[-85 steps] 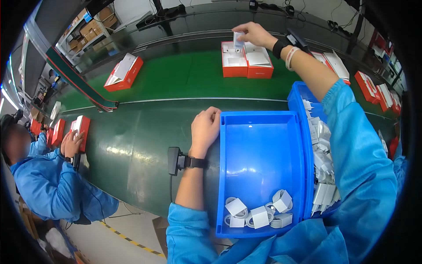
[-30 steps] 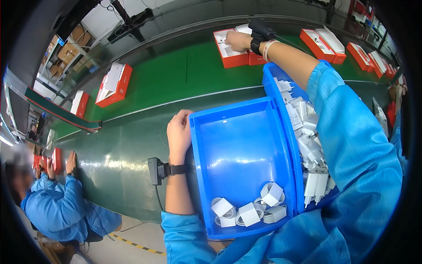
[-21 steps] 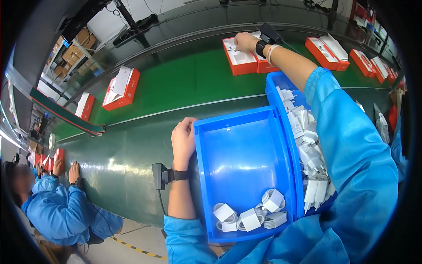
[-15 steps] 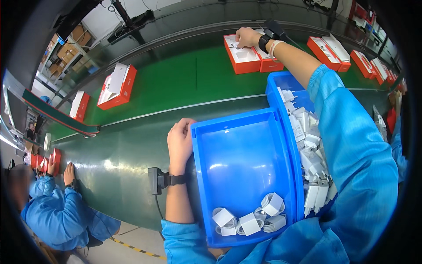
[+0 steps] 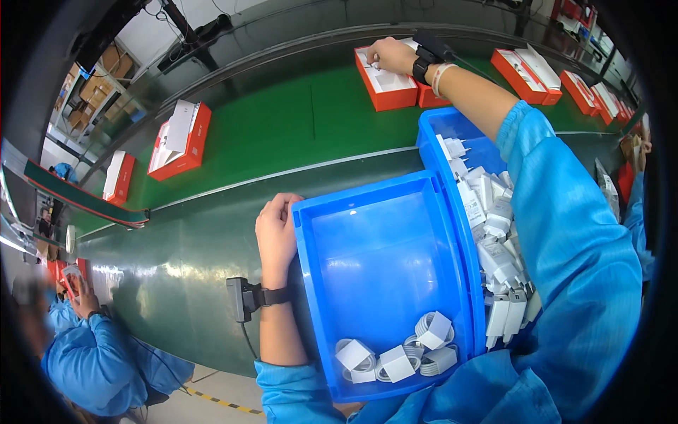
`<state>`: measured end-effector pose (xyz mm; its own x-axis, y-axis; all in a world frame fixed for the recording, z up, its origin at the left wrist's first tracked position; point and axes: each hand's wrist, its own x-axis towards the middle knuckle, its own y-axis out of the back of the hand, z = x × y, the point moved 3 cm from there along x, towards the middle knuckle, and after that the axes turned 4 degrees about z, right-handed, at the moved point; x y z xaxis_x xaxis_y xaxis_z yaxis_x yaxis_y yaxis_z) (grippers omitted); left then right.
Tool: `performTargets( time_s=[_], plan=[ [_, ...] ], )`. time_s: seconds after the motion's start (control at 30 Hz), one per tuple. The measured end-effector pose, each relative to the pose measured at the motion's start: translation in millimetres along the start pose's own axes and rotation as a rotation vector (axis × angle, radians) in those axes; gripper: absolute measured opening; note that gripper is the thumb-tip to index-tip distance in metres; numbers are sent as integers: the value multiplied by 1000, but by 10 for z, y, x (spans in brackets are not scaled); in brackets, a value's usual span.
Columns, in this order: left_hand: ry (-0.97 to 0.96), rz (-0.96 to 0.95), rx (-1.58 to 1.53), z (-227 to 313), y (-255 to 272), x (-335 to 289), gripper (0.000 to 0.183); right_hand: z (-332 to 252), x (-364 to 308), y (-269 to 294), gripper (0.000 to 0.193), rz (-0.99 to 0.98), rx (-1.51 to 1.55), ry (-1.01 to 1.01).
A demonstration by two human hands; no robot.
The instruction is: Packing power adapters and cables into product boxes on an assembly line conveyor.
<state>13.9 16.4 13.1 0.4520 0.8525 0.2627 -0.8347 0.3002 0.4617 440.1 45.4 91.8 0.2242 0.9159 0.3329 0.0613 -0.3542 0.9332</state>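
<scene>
My right hand [image 5: 390,56] reaches across into an open red box [image 5: 395,100] with a white inner tray. Its fingers are pinched together at the box's left part; what they hold, if anything, I cannot make out. My left hand [image 5: 276,233] curls at the left rim of a blue bin [image 5: 374,265], fingertips against its upper left corner. Several coiled white cables with paper wraps [image 5: 399,364] lie at that bin's near end. Under my right arm, a second blue bin [image 5: 429,134] holds a heap of white charger plugs [image 5: 498,258].
More red boxes with raised white flaps stand on the green belt [image 5: 275,127], left [image 5: 180,141] and right [image 5: 526,76]. A metal edge divides belt from worktable [image 5: 191,247]. At the lower left, a co-worker in blue [image 5: 95,360] handles a red-and-white item.
My right hand stays at the red box, its fingers slightly farther left. The whole view has shifted a little. The co-worker has raised a red-and-white item.
</scene>
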Motion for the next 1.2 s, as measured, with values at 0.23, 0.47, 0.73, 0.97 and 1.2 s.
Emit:
performTargets(
  time_s=[0.23, 0.47, 0.73, 0.97, 1.2],
  plan=[
    [-12, -1, -38, 14, 5, -2, 16, 201, 30, -75, 17, 12, 31, -91],
    [-60, -9, 11, -14, -21, -43, 14, 27, -78, 262, 27, -99, -127, -2],
    [-52, -49, -66, -1, -27, 40, 21, -2393, -2192, 1155, 32, -825, 595, 882],
    [-25, -103, -119, -67, 4, 63, 22, -2493, -3049, 957, 22, -1230, 443, 936],
    [-127, -94, -34, -135, 0, -10, 21, -2515, -3090, 895, 25, -1034, 455, 917]
  ],
)
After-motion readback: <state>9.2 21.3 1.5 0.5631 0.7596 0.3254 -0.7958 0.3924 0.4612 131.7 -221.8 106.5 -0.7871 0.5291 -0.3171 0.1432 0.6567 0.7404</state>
